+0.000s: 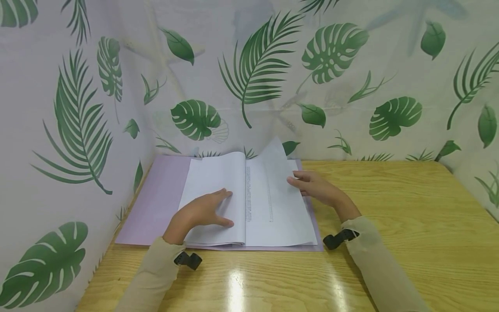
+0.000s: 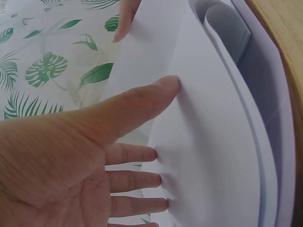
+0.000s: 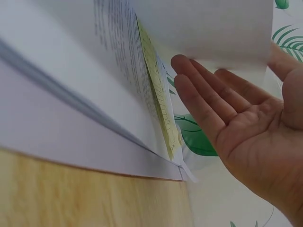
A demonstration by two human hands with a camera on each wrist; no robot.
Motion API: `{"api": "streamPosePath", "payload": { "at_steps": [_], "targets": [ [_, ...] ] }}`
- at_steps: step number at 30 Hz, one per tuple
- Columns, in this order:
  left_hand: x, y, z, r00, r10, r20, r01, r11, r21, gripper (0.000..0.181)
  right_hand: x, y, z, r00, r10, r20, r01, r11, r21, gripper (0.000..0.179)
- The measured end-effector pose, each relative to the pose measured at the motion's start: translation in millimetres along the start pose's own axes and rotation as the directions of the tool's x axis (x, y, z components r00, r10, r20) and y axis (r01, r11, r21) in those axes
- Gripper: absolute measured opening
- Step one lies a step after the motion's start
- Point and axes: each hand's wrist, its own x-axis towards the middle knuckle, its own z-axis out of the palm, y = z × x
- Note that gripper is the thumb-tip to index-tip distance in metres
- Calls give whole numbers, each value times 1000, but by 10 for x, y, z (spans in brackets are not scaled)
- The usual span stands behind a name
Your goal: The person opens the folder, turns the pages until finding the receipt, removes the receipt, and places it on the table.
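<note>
A stack of bound sheets lies open in a lilac folder (image 1: pixel 156 190) on the table. Its left pages (image 1: pixel 218 173) curve up toward the binding, and my left hand (image 1: pixel 200 212) rests on them. In the left wrist view, the thumb (image 2: pixel 165 87) and straight fingertips of that hand touch the white paper. On the right side, a printed page (image 1: pixel 278 186) stands partly lifted, its top corner raised. My right hand (image 1: pixel 317 186) pinches this page at its right edge between thumb and fingers. Under it, the right wrist view shows more printed text and a yellow sheet (image 3: pixel 158 90).
The wooden table (image 1: pixel 409 225) extends to the right of the folder and in front of it. White cloth with green leaf prints (image 1: pixel 257 65) hangs behind the table and along its left side. A small black camera (image 1: pixel 341 238) sits at the right wrist.
</note>
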Motion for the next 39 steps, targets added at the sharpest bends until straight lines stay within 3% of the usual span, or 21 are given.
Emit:
{"api": "streamPosePath", "payload": {
  "at_steps": [4,10,15,21,32,39],
  "targets": [
    [3,1,-2,1000,0,0,0,1000,4,93,12,8,6,998,-48,45,46,998,37,79],
    [4,9,4,1000,-1,-2,1,1000,7,92,26,0,43,978,-161,131,149,984,98,63],
    [1,6,10,1000,-5,-4,5,1000,3,92,26,-18,122,982,-154,111,154,988,17,57],
    [-10,10,2,1000,1,-5,-1,1000,14,91,76,-55,251,973,-203,111,213,974,-78,64],
    [-21,26,-21,1000,9,1,-9,1000,11,91,70,-149,458,954,-258,152,273,958,-87,79],
    [-11,26,-17,1000,6,-2,-6,1000,17,91,83,-182,552,945,-298,136,312,945,-95,83]
  ]
}}
